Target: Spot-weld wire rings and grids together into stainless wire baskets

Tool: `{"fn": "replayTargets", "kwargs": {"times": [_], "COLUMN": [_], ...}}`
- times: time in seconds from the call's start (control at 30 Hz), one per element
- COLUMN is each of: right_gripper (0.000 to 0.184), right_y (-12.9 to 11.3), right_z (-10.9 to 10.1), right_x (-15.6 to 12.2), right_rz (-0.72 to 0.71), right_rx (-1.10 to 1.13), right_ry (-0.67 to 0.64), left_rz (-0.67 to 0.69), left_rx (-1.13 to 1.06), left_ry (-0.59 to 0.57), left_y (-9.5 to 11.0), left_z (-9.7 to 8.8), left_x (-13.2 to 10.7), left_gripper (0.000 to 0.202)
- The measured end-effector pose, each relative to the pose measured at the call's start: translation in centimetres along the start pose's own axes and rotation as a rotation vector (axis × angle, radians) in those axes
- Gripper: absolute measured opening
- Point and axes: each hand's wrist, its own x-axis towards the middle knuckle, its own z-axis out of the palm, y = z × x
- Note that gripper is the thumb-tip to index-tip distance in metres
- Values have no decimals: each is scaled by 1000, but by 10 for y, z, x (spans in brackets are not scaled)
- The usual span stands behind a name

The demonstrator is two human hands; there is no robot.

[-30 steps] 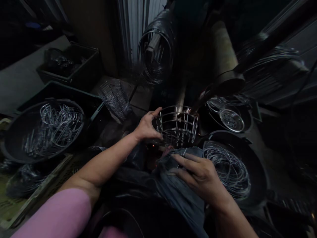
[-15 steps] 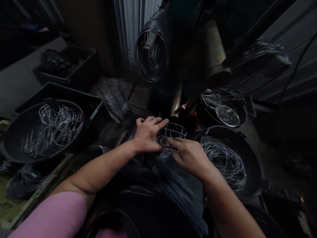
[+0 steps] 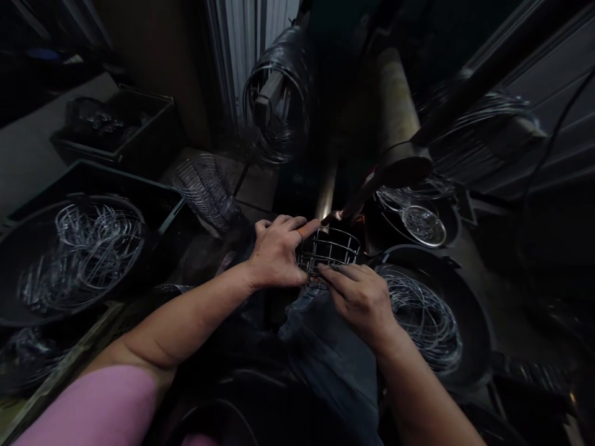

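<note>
A small round wire basket [image 3: 344, 240] of thin metal rods stands just below a copper-coloured rod tip [image 3: 338, 215]. Around its left side my left hand [image 3: 277, 255] is closed, thumb at the near edge and forefinger along the upper ring, with an orange band on one finger. My right hand [image 3: 361, 296] is at the basket's near side, its fingers pressed on the lower wires. Part of the basket is hidden behind both hands. Beneath it hangs blue denim cloth [image 3: 334, 347].
A thick metal cylinder [image 3: 397, 99] and a lower tube [image 3: 326, 192] belong to the machine ahead. Nested wire baskets [image 3: 207, 189] lie at left, beyond a basin [image 3: 9, 272] of bent wires. At right a dark basin [image 3: 478, 322] holds wire rings; a wire coil [image 3: 279, 93] hangs behind.
The view has shifted slightly, so surroundings sit further left and lower. The basket shows a little further right and more of its ring is visible. Both hands stay on it.
</note>
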Motion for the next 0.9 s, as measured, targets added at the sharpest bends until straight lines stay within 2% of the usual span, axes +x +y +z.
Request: {"fn": "replayTargets", "kwargs": {"times": [0.17,0.37,0.57,0.8,0.9], "right_gripper": [28,24,25,24,21], "right_y": [14,33,34,46,53], "right_z": [-3,-5,-2,2,5], "right_x": [12,28,31,44,49], "right_rz": [-5,2,27,83,98], "right_rx": [-24,-53,-56,-90,-30], "right_ry": [8,2,48,30,49], "left_rz": [5,12,-13,-54,-59], "left_rx": [-24,-31,-23,-24,-38], "left_ry": [-6,-5,-36,-50,-71], "left_y": [-3,-8,-7,-12,-12], "left_z": [-1,-4,-8,-7,-7], "left_x": [19,42,48,65,72], "left_gripper": [88,85,76,85,82]}}
